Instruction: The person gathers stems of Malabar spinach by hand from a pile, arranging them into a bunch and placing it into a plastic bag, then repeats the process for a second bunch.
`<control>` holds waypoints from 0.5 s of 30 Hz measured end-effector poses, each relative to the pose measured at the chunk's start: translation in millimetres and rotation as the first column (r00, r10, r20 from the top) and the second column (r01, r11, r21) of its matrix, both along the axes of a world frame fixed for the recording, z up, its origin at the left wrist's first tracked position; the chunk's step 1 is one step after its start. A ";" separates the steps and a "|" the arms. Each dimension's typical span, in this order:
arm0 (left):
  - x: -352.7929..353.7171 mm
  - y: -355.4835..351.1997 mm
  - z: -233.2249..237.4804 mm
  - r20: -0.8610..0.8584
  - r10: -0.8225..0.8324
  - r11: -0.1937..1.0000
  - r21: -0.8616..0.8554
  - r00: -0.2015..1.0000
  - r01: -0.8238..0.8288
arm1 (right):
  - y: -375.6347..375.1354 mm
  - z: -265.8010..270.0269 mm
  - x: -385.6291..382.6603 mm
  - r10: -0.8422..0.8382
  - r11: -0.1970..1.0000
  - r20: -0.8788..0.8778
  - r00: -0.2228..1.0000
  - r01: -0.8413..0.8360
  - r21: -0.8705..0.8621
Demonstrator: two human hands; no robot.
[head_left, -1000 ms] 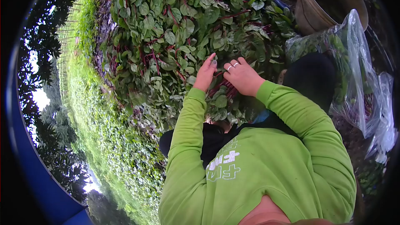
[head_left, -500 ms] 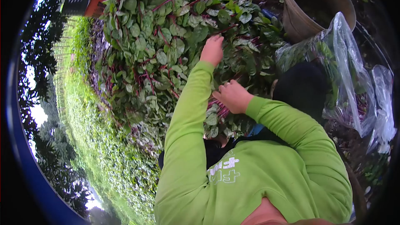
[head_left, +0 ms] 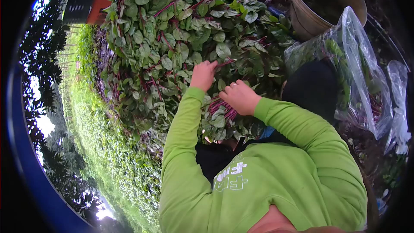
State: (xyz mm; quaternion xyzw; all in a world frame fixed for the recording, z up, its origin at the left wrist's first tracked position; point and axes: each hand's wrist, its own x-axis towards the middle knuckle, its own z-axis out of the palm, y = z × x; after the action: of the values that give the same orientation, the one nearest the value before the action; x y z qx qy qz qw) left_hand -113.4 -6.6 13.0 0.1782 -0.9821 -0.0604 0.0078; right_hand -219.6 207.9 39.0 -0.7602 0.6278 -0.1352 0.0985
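My left hand [head_left: 203,76] pinches a reddish-purple stem of Malabar spinach [head_left: 225,63] just above the big leafy heap. Closer to my body, my right hand [head_left: 241,98] is closed round a bunch of purple stems [head_left: 222,108], whose leaves hang toward my lap. A ring shows on one of its fingers. The heap of Malabar spinach [head_left: 148,49], with broad green leaves and red stems, spreads in front of both hands. To the right, a clear plastic bag [head_left: 362,60] holds more of these greens with purple stems.
A worn round tub [head_left: 297,13] stands at the upper right, behind the bag. At the upper left is a black and orange container [head_left: 88,0]. My dark-clad knee [head_left: 312,88] sits between heap and bag. Green plants [head_left: 108,146] grow along the left.
My left hand has drawn back toward me and slightly left, bringing a stem near the right hand. My right hand stays almost in place with its bunch.
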 end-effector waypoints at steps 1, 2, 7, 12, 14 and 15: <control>11.6 10.8 8.7 0.011 0.019 0.999 0.040 1.000 -0.020 | -1.2 1.1 -1.0 0.003 1.000 0.001 1.000 -0.003 -0.009; 22.8 21.5 14.6 0.023 0.038 0.996 0.081 0.999 -0.040 | -1.9 2.2 -1.5 0.012 1.000 -0.016 1.000 -0.011 0.023; 76.1 67.3 -15.9 -0.068 0.338 0.711 0.672 0.939 -0.207 | 1.2 -2.5 -1.3 0.039 0.998 -0.032 0.999 -0.041 -0.057; 103.3 99.8 -53.5 -0.154 0.633 0.421 0.891 0.758 -0.170 | 3.5 -7.5 0.3 0.114 0.977 -0.002 0.993 -0.112 -0.184; 104.5 105.1 -47.3 -0.180 0.613 0.547 0.799 0.769 -0.249 | 1.4 -6.7 2.4 0.167 0.961 -0.020 0.986 -0.167 -0.218; 106.7 108.7 -44.3 -0.146 0.575 0.641 0.692 0.805 -0.332 | 1.1 -6.9 3.6 0.162 0.963 -0.029 0.986 -0.165 -0.215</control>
State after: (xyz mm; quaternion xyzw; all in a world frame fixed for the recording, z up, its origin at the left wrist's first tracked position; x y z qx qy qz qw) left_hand -6.7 102.1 -31.3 0.4008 -0.8046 -0.4158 0.1382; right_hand -216.0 209.0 32.0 -0.8163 0.5450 -0.1901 0.0222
